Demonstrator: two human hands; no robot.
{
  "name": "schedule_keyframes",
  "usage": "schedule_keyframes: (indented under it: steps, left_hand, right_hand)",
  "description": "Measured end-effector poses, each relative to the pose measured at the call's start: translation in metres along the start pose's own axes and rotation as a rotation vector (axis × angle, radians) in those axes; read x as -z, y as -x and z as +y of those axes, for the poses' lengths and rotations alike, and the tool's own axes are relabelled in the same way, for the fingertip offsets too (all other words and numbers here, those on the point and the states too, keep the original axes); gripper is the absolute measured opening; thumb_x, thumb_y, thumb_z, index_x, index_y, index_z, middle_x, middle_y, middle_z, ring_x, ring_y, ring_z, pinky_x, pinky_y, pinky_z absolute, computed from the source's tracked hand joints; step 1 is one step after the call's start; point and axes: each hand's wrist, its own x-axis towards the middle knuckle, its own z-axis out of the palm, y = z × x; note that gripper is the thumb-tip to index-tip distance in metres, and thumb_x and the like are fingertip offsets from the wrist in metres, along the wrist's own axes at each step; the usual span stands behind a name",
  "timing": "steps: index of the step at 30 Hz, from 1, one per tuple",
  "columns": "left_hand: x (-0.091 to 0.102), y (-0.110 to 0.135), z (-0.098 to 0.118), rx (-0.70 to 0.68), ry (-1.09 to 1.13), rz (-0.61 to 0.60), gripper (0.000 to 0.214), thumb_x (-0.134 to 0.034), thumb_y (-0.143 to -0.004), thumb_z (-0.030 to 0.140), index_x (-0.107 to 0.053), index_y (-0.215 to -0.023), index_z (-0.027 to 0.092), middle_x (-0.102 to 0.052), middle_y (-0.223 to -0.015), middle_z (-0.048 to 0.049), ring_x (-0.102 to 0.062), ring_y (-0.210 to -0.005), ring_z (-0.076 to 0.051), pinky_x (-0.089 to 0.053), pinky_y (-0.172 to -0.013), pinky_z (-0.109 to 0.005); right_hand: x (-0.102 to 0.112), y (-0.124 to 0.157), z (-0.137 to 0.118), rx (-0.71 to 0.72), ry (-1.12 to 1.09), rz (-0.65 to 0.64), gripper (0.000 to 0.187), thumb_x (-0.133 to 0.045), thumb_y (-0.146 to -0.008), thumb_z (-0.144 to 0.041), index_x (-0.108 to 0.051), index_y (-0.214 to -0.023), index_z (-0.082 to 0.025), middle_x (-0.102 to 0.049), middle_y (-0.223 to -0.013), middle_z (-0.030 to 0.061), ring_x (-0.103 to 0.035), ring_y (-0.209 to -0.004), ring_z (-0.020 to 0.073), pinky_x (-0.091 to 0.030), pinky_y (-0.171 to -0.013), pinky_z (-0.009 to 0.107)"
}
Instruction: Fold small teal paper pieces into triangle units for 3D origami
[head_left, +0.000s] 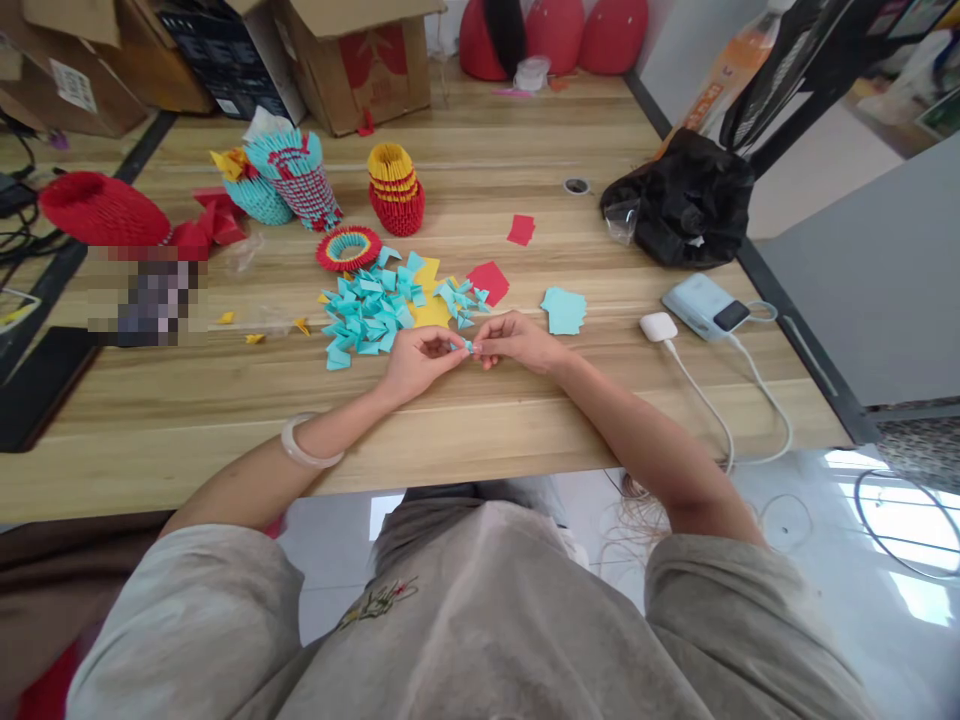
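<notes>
Between the fingertips of both hands is a small light-blue folded paper piece, partly covered by the fingers. My left hand pinches it from one side, and my right hand grips it from the other. Just beyond my left hand lies a heap of light-blue folded paper pieces. Yellow paper sheets lie beside that heap, with a smaller group of blue pieces partly over them. Red paper sheets rest past my right hand, and a stack of light-blue paper sits to its right.
Behind the heap stand a red-and-yellow paper vase, a blue-and-red one and a paper ring. To the right are a black bag, a power bank and a white earphone case with cables. Cardboard boxes line the back.
</notes>
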Motion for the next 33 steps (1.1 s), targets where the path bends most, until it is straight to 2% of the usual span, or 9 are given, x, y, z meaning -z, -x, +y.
schedule_keyframes:
  steps: [5,10,18,25,33]
  left_hand:
    - [0.001,0.0,-0.002,-0.013,-0.003,0.01,0.041,-0.082,-0.063,0.052,-0.07,-0.074,0.015,-0.071,-0.072,-0.0062,-0.063,-0.063,-0.014,-0.05,-0.059,-0.025]
    - [0.001,-0.002,0.004,-0.022,0.007,0.002,0.041,-0.083,-0.062,0.052,-0.07,-0.073,0.015,-0.071,-0.069,-0.0053,-0.062,-0.06,-0.014,-0.05,-0.058,-0.025]
    - [-0.001,0.001,0.004,-0.018,-0.009,-0.019,0.039,-0.081,-0.062,0.052,-0.07,-0.071,0.016,-0.07,-0.069,-0.0053,-0.06,-0.06,-0.013,-0.047,-0.056,-0.025]
    - [-0.002,0.004,0.004,-0.019,-0.023,-0.015,0.033,-0.08,-0.065,0.046,-0.071,-0.072,0.015,-0.071,-0.072,-0.0057,-0.06,-0.063,-0.013,-0.047,-0.06,-0.025]
    - [-0.003,0.002,0.008,0.021,-0.002,-0.011,0.033,-0.082,-0.062,0.045,-0.069,-0.07,0.015,-0.069,-0.067,-0.0038,-0.059,-0.058,-0.012,-0.047,-0.056,-0.025]
  right_hand:
    - [0.001,0.0,-0.002,-0.015,-0.018,-0.027,0.04,-0.084,-0.061,-0.039,-0.067,-0.079,-0.008,-0.068,-0.069,0.0016,-0.06,-0.057,0.004,-0.044,-0.052,0.013]
    - [0.006,0.001,-0.002,-0.054,-0.04,-0.076,0.045,-0.085,-0.06,-0.043,-0.068,-0.083,-0.008,-0.072,-0.082,0.0049,-0.06,-0.059,0.0043,-0.047,-0.055,0.016]
    - [0.006,0.0,0.002,-0.061,-0.026,-0.086,0.044,-0.085,-0.06,-0.042,-0.067,-0.08,-0.008,-0.068,-0.065,0.0025,-0.06,-0.058,0.0052,-0.046,-0.056,0.015]
    - [0.0,0.002,0.002,-0.03,-0.017,-0.036,0.037,-0.083,-0.061,-0.039,-0.065,-0.076,-0.009,-0.066,-0.062,0.0019,-0.058,-0.056,0.0056,-0.043,-0.053,0.015]
    - [-0.004,0.003,0.0,0.016,0.002,0.024,0.025,-0.075,-0.062,-0.03,-0.064,-0.072,-0.01,-0.065,-0.066,0.0015,-0.058,-0.057,0.006,-0.04,-0.053,0.016]
